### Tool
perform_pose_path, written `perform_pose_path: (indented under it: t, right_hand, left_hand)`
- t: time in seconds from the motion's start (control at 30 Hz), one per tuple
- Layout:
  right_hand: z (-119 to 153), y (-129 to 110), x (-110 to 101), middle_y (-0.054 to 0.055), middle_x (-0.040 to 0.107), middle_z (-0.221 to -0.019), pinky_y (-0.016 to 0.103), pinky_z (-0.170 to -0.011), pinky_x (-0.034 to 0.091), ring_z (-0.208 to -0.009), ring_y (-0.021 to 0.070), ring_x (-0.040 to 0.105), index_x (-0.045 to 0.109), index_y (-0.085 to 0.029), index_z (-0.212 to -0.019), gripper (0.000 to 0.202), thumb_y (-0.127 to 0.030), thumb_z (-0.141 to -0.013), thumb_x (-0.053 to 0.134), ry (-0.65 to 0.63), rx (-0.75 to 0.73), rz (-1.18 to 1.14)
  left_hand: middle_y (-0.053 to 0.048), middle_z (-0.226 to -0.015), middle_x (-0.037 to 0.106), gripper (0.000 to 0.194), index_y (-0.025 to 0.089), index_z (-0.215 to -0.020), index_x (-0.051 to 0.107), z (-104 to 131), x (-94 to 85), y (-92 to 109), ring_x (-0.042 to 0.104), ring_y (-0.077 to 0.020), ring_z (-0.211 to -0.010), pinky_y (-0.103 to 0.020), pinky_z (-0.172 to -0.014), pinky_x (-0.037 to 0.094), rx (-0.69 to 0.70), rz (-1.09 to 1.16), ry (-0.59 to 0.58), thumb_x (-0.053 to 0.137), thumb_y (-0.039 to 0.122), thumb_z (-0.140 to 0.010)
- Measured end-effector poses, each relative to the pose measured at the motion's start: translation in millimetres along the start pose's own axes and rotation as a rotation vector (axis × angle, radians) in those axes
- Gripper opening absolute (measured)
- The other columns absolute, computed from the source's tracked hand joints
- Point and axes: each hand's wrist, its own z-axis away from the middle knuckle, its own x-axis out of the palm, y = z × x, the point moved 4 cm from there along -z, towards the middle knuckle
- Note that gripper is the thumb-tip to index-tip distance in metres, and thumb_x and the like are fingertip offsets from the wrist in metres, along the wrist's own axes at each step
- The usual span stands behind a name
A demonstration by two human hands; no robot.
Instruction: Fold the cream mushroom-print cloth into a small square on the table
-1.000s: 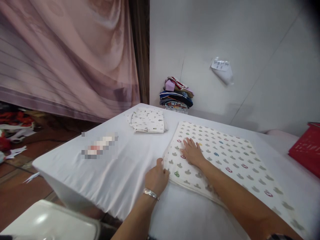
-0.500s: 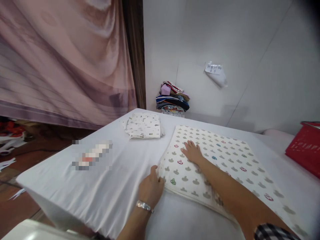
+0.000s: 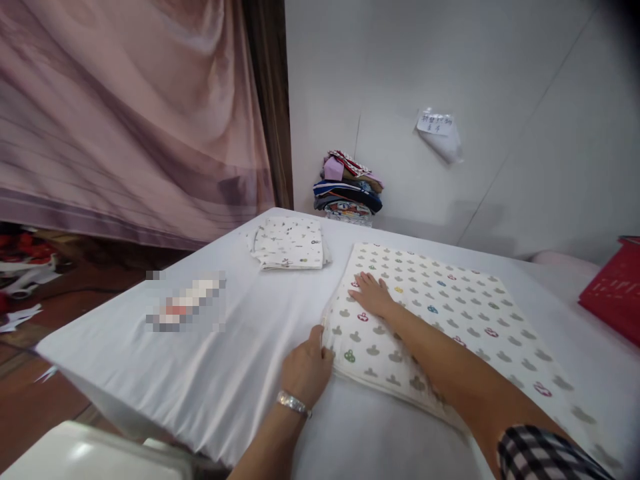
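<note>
A folded white cloth with grey, red, green and blue mushroom prints lies flat on the white-covered table. My right hand rests palm down on its left part, fingers spread. At the cloth's near left edge, my left hand, with a silver bracelet on the wrist, has its fingers closed on the border. Part of that grip is hidden behind the hand. Farther back and left sits a smaller folded white cloth with small dark prints.
A blurred-out item lies on the left of the white table cover. Folded clothes are stacked by the wall. A red box stands at the right. A pink curtain hangs at left, and a white stool-like surface is at lower left.
My right hand has slid slightly left over the mushroom-print cloth. My left hand stays at the same edge. The view has tilted a little, with the wall things higher.
</note>
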Motion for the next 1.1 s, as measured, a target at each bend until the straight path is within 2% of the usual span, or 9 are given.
perform_pose_path:
  t: [0.1,0.23,0.43,0.53,0.63,0.7,0.77,0.9,1.1]
  right_hand:
    - [-1.4,-8.7,-6.8,0.007,0.007,-0.152,0.048,-0.108,0.005,-0.139,0.0250,0.003,0.021,-0.018,-0.144,0.068,-0.059,-0.089,0.020,0.042,0.000,0.007]
    - [1.7,-20.8,-4.3,0.005,0.012,-0.151,0.044,-0.110,0.005,-0.139,0.0213,0.006,0.022,-0.019,-0.143,0.063,-0.054,-0.091,0.018,0.055,-0.098,0.025]
    - [4.2,-16.4,1.1,0.006,0.020,-0.150,0.048,-0.109,0.008,-0.138,0.0231,0.012,0.029,-0.021,-0.140,0.057,-0.051,-0.092,0.024,0.080,-0.107,0.000]
    - [1.5,-16.9,-8.9,0.007,0.029,-0.146,0.049,-0.108,0.017,-0.136,0.0248,0.020,0.032,-0.022,-0.139,0.050,-0.039,-0.092,0.029,0.120,-0.101,-0.106]
    - [-0.1,-22.5,-21.5,0.006,0.026,-0.148,0.044,-0.108,0.023,-0.137,0.0236,0.016,0.032,-0.022,-0.140,0.052,-0.021,-0.088,0.035,0.158,-0.152,-0.152]
    - [-0.1,-29.3,-25.4,0.005,0.026,-0.148,0.042,-0.110,0.021,-0.138,0.0231,0.013,0.042,-0.021,-0.134,0.051,-0.014,-0.084,0.039,0.136,-0.263,-0.116]
    - [0.6,-34.2,-25.9,0.006,0.033,-0.144,0.042,-0.110,0.021,-0.137,0.0236,0.016,0.057,-0.020,-0.120,0.044,-0.010,-0.080,0.044,0.117,-0.379,-0.069]
    - [1.1,-30.6,-26.5,0.005,0.046,-0.136,0.041,-0.109,0.025,-0.135,0.0226,0.024,0.066,-0.020,-0.097,0.027,-0.011,-0.079,0.048,0.154,-0.476,-0.033]
    - [-1.8,-31.1,-33.7,0.004,0.046,-0.136,0.044,-0.107,0.024,-0.135,0.0241,0.023,0.065,-0.022,-0.097,0.024,-0.020,-0.085,0.045,0.033,-0.473,0.014]
  left_hand:
    - [-0.007,-0.086,0.068,0.039,0.024,-0.121,0.047,0.5,-0.5,1.3,0.063,-0.0230,-0.079,-0.032,-0.066,0.040,0.014,-0.011,-0.009,0.037,0.024,-0.084]
    - [-0.007,-0.088,0.069,0.038,0.026,-0.119,0.052,1.2,-0.6,1.9,0.063,-0.0219,-0.081,-0.031,-0.068,0.041,0.031,-0.006,0.001,0.039,0.024,-0.083]
    - [-0.005,-0.093,0.069,0.037,0.030,-0.113,0.060,3.7,-1.5,4.5,0.063,-0.0219,-0.084,-0.031,-0.068,0.043,0.086,0.038,0.028,0.039,0.023,-0.082]
    - [-0.005,-0.092,0.068,0.037,0.029,-0.112,0.061,4.2,-1.0,5.1,0.063,-0.0211,-0.083,-0.030,-0.068,0.043,0.105,0.037,0.027,0.039,0.023,-0.082]
    - [-0.005,-0.091,0.068,0.036,0.029,-0.111,0.061,4.7,-1.0,5.7,0.062,-0.0204,-0.082,-0.030,-0.068,0.043,0.133,0.024,0.016,0.038,0.024,-0.083]
    - [-0.006,-0.093,0.067,0.037,0.028,-0.112,0.060,5.0,-1.2,5.7,0.062,-0.0203,-0.082,-0.030,-0.068,0.043,0.138,0.017,0.003,0.037,0.024,-0.084]
    - [-0.006,-0.094,0.067,0.037,0.029,-0.113,0.059,5.2,-1.5,5.6,0.062,-0.0205,-0.083,-0.030,-0.068,0.043,0.136,0.020,-0.003,0.036,0.024,-0.084]
    - [-0.005,-0.093,0.068,0.037,0.029,-0.113,0.059,5.3,-2.2,5.9,0.063,-0.0214,-0.083,-0.030,-0.066,0.042,0.133,0.037,0.006,0.036,0.025,-0.084]
    - [-0.007,-0.090,0.067,0.033,0.024,-0.111,0.054,5.7,-1.2,5.9,0.063,-0.0218,-0.083,-0.031,-0.068,0.042,0.106,0.022,-0.019,0.033,0.024,-0.085]
